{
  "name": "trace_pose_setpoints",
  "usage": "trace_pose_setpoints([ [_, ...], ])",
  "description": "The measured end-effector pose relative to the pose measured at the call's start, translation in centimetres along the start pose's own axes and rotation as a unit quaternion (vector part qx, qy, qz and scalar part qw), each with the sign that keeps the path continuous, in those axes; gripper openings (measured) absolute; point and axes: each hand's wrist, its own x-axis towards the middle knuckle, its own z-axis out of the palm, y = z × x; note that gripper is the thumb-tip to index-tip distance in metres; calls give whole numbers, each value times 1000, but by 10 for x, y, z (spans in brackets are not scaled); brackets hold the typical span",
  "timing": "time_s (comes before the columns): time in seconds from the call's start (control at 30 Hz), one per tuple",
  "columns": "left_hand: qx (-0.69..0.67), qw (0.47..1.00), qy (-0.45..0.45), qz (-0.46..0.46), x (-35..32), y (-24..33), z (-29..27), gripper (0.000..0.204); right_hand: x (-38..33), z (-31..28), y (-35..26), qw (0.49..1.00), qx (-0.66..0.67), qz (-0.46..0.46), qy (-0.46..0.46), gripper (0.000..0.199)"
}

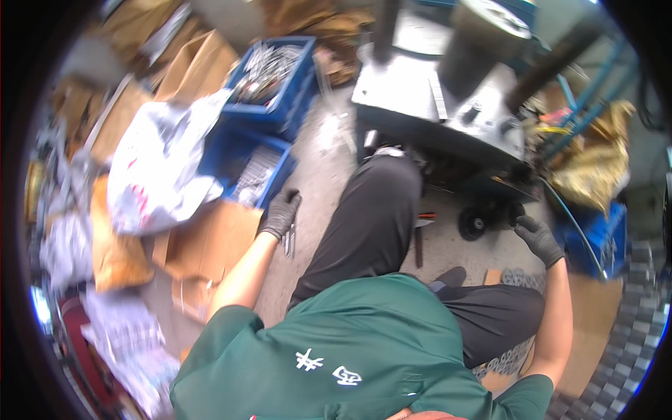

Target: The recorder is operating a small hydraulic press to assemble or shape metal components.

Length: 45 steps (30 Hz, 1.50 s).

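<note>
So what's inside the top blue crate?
The blue crate holds a heap of shiny metal parts, too blurred to tell which kind. Anything beneath the heap is covered. A white bag hides its left corner.

The whole view is smeared by motion, so fine detail is lost nearly everywhere. The left hand (pixel 281 213), gloved dark, closes around thin metal pieces (pixel 290 241) whose shape and number cannot be made out. The right hand (pixel 537 238), also gloved, meets the dark underside of the grey machine (pixel 448 98), where whatever its fingers touch is hidden in shadow. The contents of the blue crates (pixel 273 77) blur into a silvery tangle. The machine's top is cut off by the upper edge, and the person's torso hides the floor below.
</note>
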Motion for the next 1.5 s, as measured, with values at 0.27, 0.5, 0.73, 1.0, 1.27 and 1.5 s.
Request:
trace_pose_setpoints([
  [0.27,173,940,-231,-181,-179,-190,76,54,83,41,1,959,104,13,-265,38],
  [0.5,196,946,-216,-141,-153,-175,97,55,124,50,9,982,-1,40,-183,41],
  [0.73,268,952,-111,-97,-76,-147,90,56,109,36,33,974,119,116,-158,41],
  [1.0,304,937,-161,-69,-72,-133,117,50,91,29,57,968,126,151,-155,47],
  [1.27,265,928,-75,-249,-65,-140,121,60,95,27,67,962,170,145,-157,47],
  [1.5,187,905,-159,-349,-65,-170,124,56,94,19,65,972,91,131,-171,43],
])
